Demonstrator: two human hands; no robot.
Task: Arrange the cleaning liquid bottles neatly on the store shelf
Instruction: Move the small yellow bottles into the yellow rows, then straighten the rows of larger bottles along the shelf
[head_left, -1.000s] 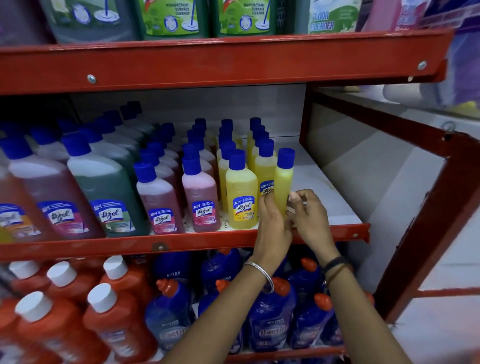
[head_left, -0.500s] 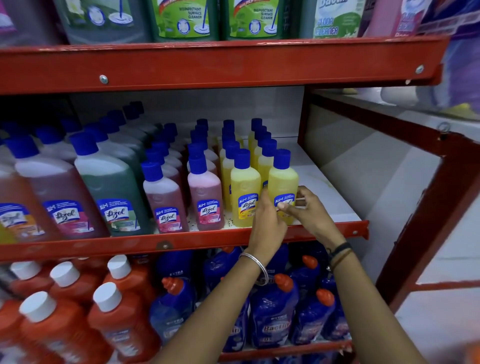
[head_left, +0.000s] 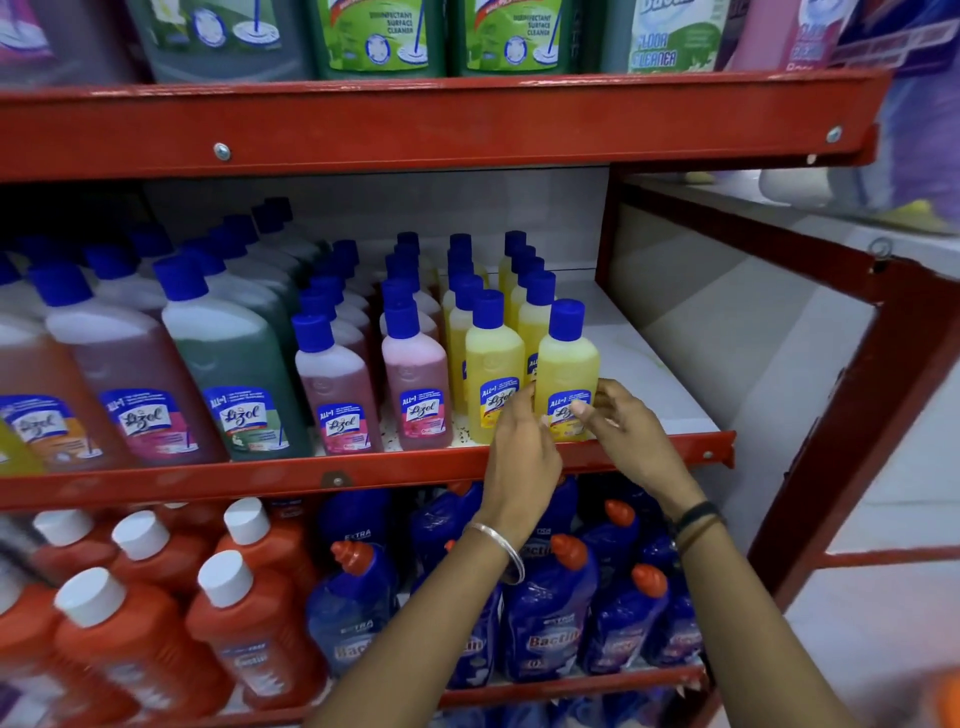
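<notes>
Both forearms reach up from the bottom of the view to the front right part of the middle shelf (head_left: 670, 410). The left hand (head_left: 519, 452) is raised with its back toward the camera, a silver bangle (head_left: 501, 551) on the wrist, and its fingers curl against the left side of the front yellow bottle (head_left: 567, 374). The right hand (head_left: 626, 431), with dark bands (head_left: 693, 525) at the wrist, meets the bottle from the right, thumb and fingertips pinching at the label. Both hands are closed lightly on this one bottle, low on its body.

The bottle stands upright with its blue cap on top, just behind the shelf's red front edge (head_left: 363, 475), at the head of the rightmost yellow row. A second yellow bottle (head_left: 493, 374) stands just beside it on the left, and more yellow bottles line up behind both toward the back wall. Pink bottles (head_left: 415, 384) and larger green and pink ones fill the shelf further left.

To the right of the held bottle the white shelf surface lies bare as far as the red side frame (head_left: 852, 415). The red upper shelf beam (head_left: 415, 124) runs well above the caps. Orange bottles (head_left: 130, 639) and blue bottles (head_left: 545, 613) crowd the lower shelf beneath the arms.
</notes>
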